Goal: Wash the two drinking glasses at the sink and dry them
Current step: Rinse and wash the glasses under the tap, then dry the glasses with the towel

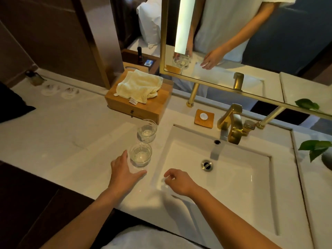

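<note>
Left hand (124, 169) spread wide, holding nothing: fingers just left of the near glass (140, 155), thumb stretched along the surface (71, 141) in front of its base. Can't tell if skin meets glass. Right hand (179, 182) loosely curled, holding nothing, over the front-left corner of the sink (233, 177). Far glass (147, 131) upright just behind the near one, both left of the basin. Behind them: wooden box (143, 110) with towel (138, 85) on top. Gold faucet (233, 126) at the sink's back edge.
</note>
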